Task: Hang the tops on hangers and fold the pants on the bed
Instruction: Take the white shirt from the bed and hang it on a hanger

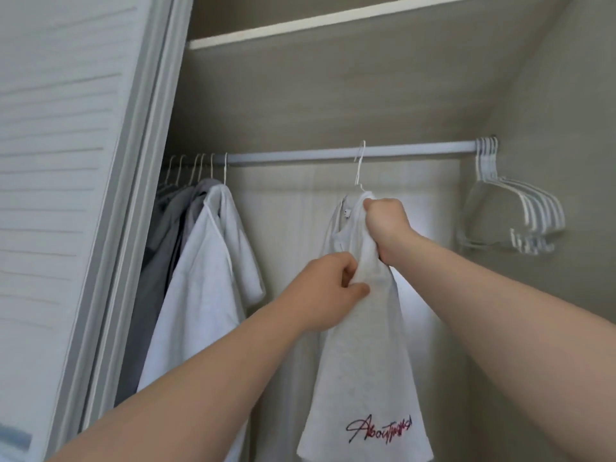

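My right hand (386,225), just right of the middle of the frame, is clenched in a fist around the shoulder of a white T-shirt (363,361), gripping the cloth right below the neck of a white wire hanger (359,171). That hanger's hook is over the pale closet rod (300,156), which runs across the middle of the frame, so the shirt hangs from the rod near its centre. My left hand (328,288), a little lower and to the left, pinches a fold of the same shirt between thumb and curled fingers, at the edge of the fabric. The shirt drops straight down from both hands toward the bottom of the frame, bunched narrow at the top and wider below, with a red and black script print near its hem. At the left end of the rod several hangers are crowded together, carrying another white T-shirt (213,271) in front and grey garments (166,235) behind it, close against the louvred closet door (56,161) that fills the left side of the frame. At the far right end of the rod a bunch of empty white hangers (513,211) hangs pressed together, well apart from the shirt I hold. A white-edged shelf (300,25) crosses the top of the frame above the rod.
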